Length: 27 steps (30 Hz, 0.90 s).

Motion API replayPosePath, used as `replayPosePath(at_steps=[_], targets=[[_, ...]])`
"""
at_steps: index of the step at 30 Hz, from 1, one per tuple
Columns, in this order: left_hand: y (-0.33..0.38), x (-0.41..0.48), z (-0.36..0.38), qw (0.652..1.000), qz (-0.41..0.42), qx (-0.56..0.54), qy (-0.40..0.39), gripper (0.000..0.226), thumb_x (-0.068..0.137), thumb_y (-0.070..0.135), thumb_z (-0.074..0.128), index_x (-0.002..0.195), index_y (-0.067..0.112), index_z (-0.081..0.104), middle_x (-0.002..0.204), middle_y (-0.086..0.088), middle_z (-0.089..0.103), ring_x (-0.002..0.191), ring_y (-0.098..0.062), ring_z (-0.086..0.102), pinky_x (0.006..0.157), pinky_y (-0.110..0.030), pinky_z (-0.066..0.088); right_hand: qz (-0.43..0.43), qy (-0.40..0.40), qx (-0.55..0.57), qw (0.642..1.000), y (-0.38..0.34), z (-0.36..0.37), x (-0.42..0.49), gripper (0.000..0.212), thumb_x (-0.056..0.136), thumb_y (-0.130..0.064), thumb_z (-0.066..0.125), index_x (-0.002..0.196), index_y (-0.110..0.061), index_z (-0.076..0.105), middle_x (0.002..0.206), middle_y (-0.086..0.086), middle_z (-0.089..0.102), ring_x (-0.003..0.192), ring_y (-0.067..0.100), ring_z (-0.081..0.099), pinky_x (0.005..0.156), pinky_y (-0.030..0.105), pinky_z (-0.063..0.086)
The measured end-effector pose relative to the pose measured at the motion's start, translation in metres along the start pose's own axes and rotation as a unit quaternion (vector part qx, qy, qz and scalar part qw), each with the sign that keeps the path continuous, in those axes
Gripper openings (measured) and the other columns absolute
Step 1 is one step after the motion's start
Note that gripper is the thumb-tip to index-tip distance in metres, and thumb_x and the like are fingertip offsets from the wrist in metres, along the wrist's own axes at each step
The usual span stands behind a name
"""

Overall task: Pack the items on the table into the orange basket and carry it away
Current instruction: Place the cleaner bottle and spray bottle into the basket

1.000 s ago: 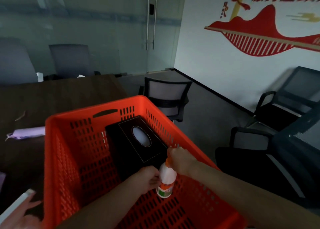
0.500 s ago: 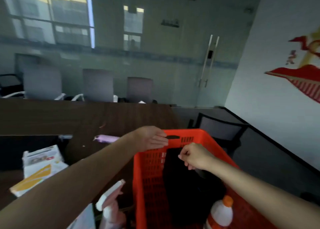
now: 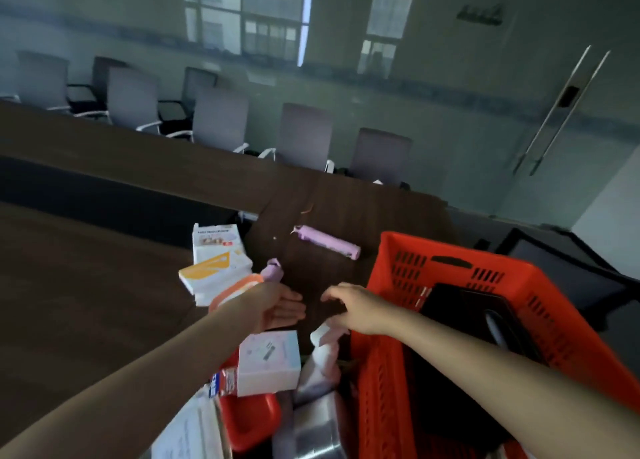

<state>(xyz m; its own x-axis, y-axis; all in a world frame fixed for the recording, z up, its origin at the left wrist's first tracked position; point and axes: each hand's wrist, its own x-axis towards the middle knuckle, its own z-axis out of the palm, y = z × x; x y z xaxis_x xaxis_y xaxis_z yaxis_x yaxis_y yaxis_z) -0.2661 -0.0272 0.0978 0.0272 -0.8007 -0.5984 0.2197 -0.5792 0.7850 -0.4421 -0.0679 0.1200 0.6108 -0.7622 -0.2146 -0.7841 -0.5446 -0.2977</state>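
The orange basket (image 3: 394,285) stands at the right on the dark wooden table (image 3: 86,285), with a black tissue box (image 3: 460,306) inside it. My left hand (image 3: 277,306) hovers open, palm up, over the table left of the basket. My right hand (image 3: 353,308) hangs open beside the basket's left wall, just above a white and pink spray bottle (image 3: 323,351), holding nothing. Below my left hand lies a pale box (image 3: 270,363). A long pink case (image 3: 327,242) lies farther back. A small purple bottle (image 3: 272,271) stands by a stack of white boxes (image 3: 216,261).
Near the bottom edge sit a red container (image 3: 249,420), papers (image 3: 190,431) and a metal item (image 3: 318,431). Grey office chairs (image 3: 304,136) line the table's far side. A glass wall with a door (image 3: 554,112) is behind; a black chair (image 3: 554,264) stands right of the basket.
The view swung left and down from the basket to the table items. Both hands left the basket; the bottle was released inside it earlier. They now hover open over the table.
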Motion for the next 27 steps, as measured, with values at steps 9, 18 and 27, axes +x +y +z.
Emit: replayPosePath(at_steps=[9, 18, 27], targets=[[-0.064, 0.020, -0.013, 0.997, -0.048, -0.064, -0.007, 0.020, 0.090, -0.003, 0.043, 0.081, 0.002, 0.061, 0.056, -0.011, 0.070, 0.056, -0.018, 0.070, 0.051, -0.023, 0.057, -0.002, 0.009, 0.056, 0.998, 0.001, 0.019, 0.006, 0.025, 0.093, -0.026, 0.056, 0.105, -0.010, 0.070, 0.094, 0.010, 0.071, 0.083, 0.020, 0.066, 0.073, 0.028, 0.050], [-0.073, 0.019, 0.002, 0.998, -0.012, -0.039, -0.044, 0.017, 0.088, -0.005, 0.048, 0.091, 0.002, 0.064, 0.079, -0.009, 0.070, 0.062, -0.015, 0.071, 0.063, -0.026, 0.058, 0.047, 0.077, 0.137, 0.986, -0.006, 0.029, 0.005, 0.028, 0.082, -0.032, 0.070, 0.087, -0.006, 0.076, 0.067, 0.008, 0.067, 0.051, 0.004, 0.057, 0.064, 0.031, 0.054], [0.009, -0.013, 0.004, 0.976, 0.146, 0.143, -0.081, 0.036, 0.084, 0.003, 0.063, 0.113, 0.024, 0.063, 0.113, 0.000, 0.069, 0.109, -0.014, 0.062, 0.094, -0.033, 0.050, 0.031, 0.170, 0.176, 0.969, -0.021, -0.067, -0.005, 0.037, 0.081, -0.033, 0.071, 0.082, 0.004, 0.074, 0.055, 0.015, 0.065, 0.040, 0.010, 0.057, 0.047, 0.019, 0.045]])
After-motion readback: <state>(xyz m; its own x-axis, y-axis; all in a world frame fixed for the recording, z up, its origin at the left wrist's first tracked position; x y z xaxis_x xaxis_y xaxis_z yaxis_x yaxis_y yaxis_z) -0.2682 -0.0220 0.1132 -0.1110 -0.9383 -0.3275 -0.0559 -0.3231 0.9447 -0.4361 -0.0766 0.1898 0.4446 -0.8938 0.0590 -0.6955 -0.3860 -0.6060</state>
